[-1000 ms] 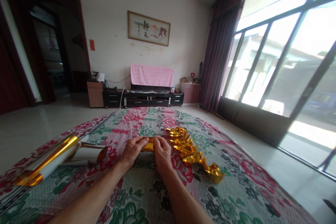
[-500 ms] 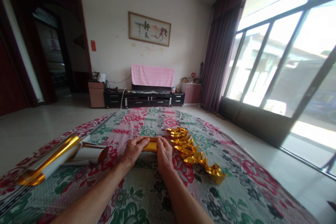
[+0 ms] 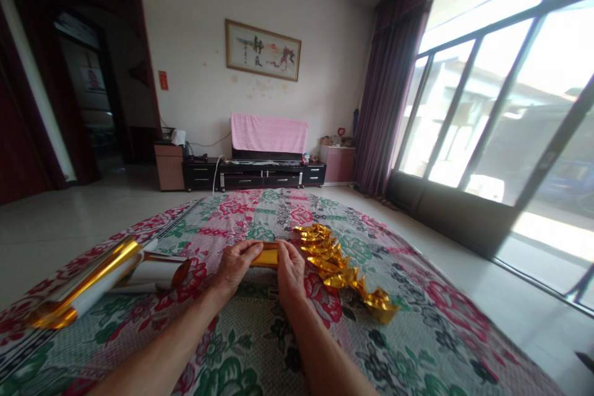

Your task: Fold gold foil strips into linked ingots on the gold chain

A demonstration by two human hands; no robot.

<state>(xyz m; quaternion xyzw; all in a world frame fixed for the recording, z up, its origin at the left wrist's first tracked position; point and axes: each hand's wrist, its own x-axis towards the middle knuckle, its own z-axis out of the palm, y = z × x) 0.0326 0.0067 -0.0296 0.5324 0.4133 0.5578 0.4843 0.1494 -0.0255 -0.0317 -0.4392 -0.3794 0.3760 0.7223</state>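
Between my two hands is a small folded piece of gold foil paper (image 3: 265, 258), held level above the flowered cloth (image 3: 260, 328). My left hand (image 3: 236, 265) pinches its left end with thumb and fingers. At the right end, my right hand (image 3: 291, 267) grips it the same way. Just right of my right hand lies a row of several folded gold foil ingots (image 3: 341, 275), close against one another. Off to the left rest curled sheets of gold foil paper (image 3: 106, 278) with white undersides.
Beyond the cloth stands a low black TV cabinet (image 3: 264, 180) with a pink towel (image 3: 269, 132) draped over the screen on it. Large windows (image 3: 492, 105) and a purple curtain (image 3: 394, 93) are on the right, a dark doorway (image 3: 93, 93) on the left.
Both hands keep their pinch on the folded gold paper, nearly in place. The view has shifted very slightly.
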